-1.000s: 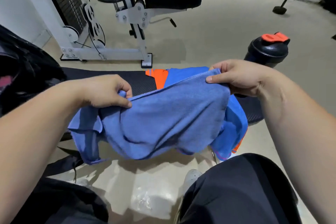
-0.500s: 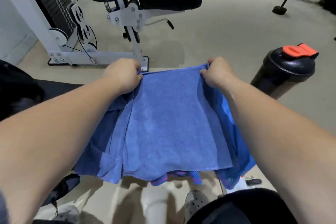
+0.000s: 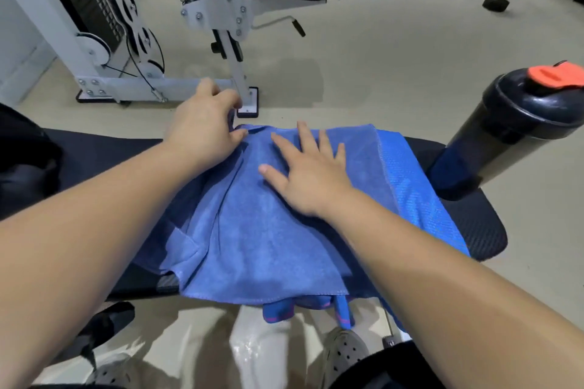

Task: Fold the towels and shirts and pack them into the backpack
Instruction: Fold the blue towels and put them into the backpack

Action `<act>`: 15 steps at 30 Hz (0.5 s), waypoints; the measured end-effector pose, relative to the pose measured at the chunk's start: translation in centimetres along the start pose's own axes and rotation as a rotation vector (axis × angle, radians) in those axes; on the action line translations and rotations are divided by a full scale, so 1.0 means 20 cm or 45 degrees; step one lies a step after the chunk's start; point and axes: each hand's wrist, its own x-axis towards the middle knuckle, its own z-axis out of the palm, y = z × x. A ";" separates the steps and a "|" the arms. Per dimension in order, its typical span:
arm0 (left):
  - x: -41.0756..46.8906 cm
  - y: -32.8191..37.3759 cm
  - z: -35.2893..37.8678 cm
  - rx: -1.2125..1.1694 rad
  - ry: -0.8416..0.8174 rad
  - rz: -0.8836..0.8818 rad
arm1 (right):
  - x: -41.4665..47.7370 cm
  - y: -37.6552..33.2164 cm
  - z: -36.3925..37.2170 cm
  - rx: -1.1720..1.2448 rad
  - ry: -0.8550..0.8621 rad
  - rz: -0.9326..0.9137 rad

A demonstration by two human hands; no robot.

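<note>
**Blue towel spread flat on the bench**

The blue towel (image 3: 252, 230) lies across the black bench (image 3: 474, 230), its near edge hanging over the near side. It covers a brighter blue mesh shirt (image 3: 420, 199), which shows along its right side. The right hand (image 3: 313, 174) rests flat on the towel's far half, fingers straight and spread. The left hand (image 3: 202, 129) has its fingers curled round the towel's far left corner. A black shaker bottle (image 3: 505, 136) with an orange cap stands on the bench's right end. A white weight machine (image 3: 221, 9) stands on the floor beyond.

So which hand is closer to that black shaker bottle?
The right hand: it lies flat on the blue towel, left of the shaker bottle. The left hand is farther off, at the towel's far left corner.
</note>
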 end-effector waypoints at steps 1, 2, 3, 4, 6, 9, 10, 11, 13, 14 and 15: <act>-0.04 -0.03 -0.05 0.000 0.017 -0.017 | -0.03 -0.01 0.05 -0.056 -0.082 -0.002; -0.08 -0.07 -0.10 0.009 0.029 -0.031 | -0.05 0.00 0.09 -0.116 -0.118 0.000; -0.12 -0.12 -0.15 0.026 0.029 -0.038 | -0.06 0.02 0.12 -0.159 -0.120 0.005; -0.16 -0.16 -0.21 0.050 0.012 -0.037 | -0.07 0.05 0.13 -0.174 -0.105 0.018; -0.22 -0.25 -0.32 0.108 -0.067 -0.045 | -0.06 0.07 0.12 -0.180 -0.094 0.040; -0.26 -0.35 -0.46 0.216 -0.173 -0.037 | -0.07 0.07 0.09 -0.227 -0.148 0.050; -0.25 -0.38 -0.50 0.244 -0.186 -0.030 | -0.07 0.07 0.08 -0.238 -0.164 0.059; -0.24 -0.40 -0.53 0.255 -0.189 -0.030 | -0.08 0.06 0.07 -0.237 -0.171 0.072; -0.22 -0.44 -0.56 0.242 -0.189 -0.044 | -0.10 0.03 0.06 -0.207 -0.160 0.079; -0.22 -0.45 -0.56 0.230 -0.208 -0.053 | -0.10 0.00 0.05 -0.194 -0.149 0.060; -0.22 -0.46 -0.54 0.221 -0.236 -0.060 | -0.11 -0.04 0.05 -0.189 -0.141 0.025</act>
